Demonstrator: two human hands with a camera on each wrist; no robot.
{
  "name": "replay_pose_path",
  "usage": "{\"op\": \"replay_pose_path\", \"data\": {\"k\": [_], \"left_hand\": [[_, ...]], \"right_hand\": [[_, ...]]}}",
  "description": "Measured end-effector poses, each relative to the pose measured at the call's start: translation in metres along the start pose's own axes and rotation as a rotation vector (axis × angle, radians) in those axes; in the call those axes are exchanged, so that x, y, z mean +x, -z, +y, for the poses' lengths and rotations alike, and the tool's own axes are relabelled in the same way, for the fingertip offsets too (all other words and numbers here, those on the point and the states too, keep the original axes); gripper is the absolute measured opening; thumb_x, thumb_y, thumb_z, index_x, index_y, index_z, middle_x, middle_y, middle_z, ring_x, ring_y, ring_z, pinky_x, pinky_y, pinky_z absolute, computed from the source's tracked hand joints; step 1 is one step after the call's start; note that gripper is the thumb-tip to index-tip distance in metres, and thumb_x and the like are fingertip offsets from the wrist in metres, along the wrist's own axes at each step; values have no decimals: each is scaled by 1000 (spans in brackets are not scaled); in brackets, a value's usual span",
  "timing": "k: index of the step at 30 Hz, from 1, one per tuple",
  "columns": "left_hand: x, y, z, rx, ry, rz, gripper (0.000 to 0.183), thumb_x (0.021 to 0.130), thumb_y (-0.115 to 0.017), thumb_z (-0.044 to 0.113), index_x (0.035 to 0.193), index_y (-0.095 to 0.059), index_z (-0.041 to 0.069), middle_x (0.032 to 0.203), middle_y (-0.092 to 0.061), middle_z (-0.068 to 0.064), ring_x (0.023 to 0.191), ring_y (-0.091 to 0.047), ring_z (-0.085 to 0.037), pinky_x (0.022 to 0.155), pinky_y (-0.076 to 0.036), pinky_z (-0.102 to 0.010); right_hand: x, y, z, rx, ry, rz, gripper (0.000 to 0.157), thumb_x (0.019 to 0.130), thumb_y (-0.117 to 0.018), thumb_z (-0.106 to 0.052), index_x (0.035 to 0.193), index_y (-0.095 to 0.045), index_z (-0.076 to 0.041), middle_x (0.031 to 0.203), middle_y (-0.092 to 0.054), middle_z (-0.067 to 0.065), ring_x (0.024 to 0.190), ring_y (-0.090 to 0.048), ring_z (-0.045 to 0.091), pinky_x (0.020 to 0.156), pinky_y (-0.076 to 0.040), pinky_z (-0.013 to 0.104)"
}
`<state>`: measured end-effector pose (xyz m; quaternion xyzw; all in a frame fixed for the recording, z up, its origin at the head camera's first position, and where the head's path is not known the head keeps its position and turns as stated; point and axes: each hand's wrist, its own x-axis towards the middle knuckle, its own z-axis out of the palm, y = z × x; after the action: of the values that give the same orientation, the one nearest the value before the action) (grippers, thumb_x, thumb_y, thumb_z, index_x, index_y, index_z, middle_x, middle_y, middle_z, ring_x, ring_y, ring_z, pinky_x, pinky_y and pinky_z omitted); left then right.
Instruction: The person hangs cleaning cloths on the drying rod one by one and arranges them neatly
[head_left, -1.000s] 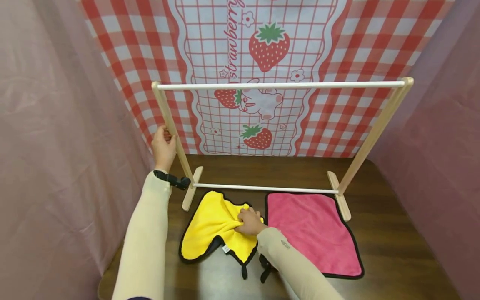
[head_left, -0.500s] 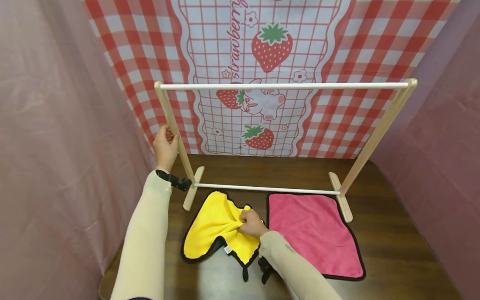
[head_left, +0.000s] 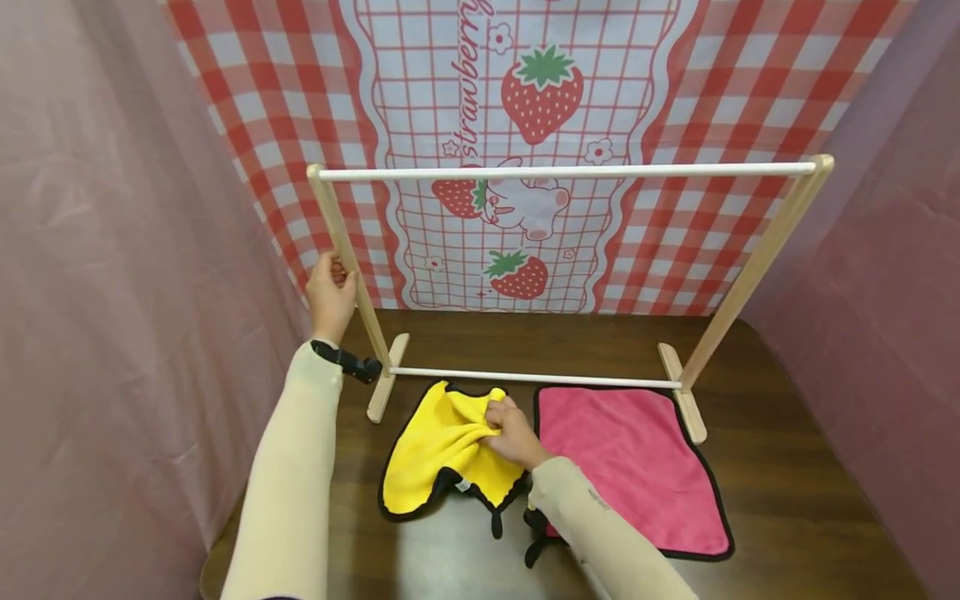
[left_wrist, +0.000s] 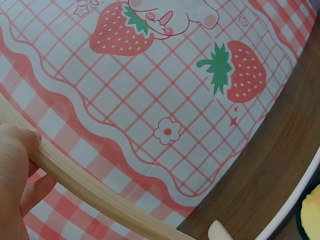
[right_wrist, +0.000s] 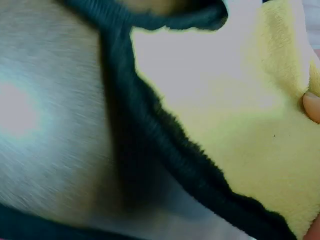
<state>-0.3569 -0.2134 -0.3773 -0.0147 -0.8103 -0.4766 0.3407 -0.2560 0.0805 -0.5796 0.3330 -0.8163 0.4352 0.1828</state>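
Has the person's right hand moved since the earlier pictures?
Yes: in the head view, the right hand has shifted up and slightly right, closer to the lower white bar.

On the brown wooden counter (head_left: 802,467) are set a white-barred wooden rack (head_left: 570,172), a square pink cloth (head_left: 630,450) and bunched yellow cloth (head_left: 435,446), both black-edged.

Glare whitens the dark brown wooden desk (head_left: 438,562) at its near side; the blurred right wrist view overexposes the black-edged yellow plush cloth (right_wrist: 240,130).
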Motion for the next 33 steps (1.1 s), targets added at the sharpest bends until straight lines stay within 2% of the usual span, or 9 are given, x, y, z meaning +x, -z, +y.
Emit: {"op": "replay_pose_path", "data": {"k": [7,13,17,23,26,30,33], "left_hand": [[0,0,0,-3,-12,0,29,91,-63,-6,119,-56,-12,106,-60,-29,99,-63,-39,87,-56,-46],[1,0,-1,-11,-9,-4,29,91,-63,-6,119,-56,-12,106,-60,-29,99,-63,-38,88,-55,-45],[1,0,-2,-6,-4,-2,29,90,-63,-6,118,-56,-11,106,-60,-28,98,-63,-38,88,-56,-45],[0,1,0,2,9,-5,29,91,-63,-6,118,-56,-11,106,-60,-28,99,-63,-38,88,-56,-45],[0,1,1,10,13,-11,29,91,-64,-5,118,-56,-11,107,-60,-28,100,-63,-38,89,-55,-45],[-1,2,2,18,14,-20,30,91,-64,-4,119,-56,-11,109,-60,-28,102,-63,-38,90,-55,-45],[-1,2,3,18,15,-23,30,92,-64,-3,120,-56,-11,109,-60,-28,103,-63,-38,90,-55,-44]], "right_hand": [[22,25,-11,40,73,51,51,55,-75,10,59,-29,-10,66,-31,-2,73,-32,15,66,-27,28],[42,49,-24,56,154,101,47,57,-72,10,59,-30,-9,66,-33,0,72,-32,16,63,-27,26],[57,66,-33,48,235,151,46,59,-70,12,60,-29,-8,67,-35,2,71,-34,19,62,-27,27],[79,90,-44,23,311,199,47,56,-71,17,59,-31,-6,67,-38,6,72,-35,22,65,-25,26],[91,103,-58,14,350,221,46,54,-70,23,57,-31,-1,65,-40,11,71,-34,26,67,-24,30],[108,123,-88,20,402,239,41,53,-63,30,55,-30,5,64,-42,16,69,-33,30,68,-24,35],[122,134,-98,22,437,245,38,53,-60,31,54,-31,5,65,-45,17,69,-33,31,69,-25,36]]}}
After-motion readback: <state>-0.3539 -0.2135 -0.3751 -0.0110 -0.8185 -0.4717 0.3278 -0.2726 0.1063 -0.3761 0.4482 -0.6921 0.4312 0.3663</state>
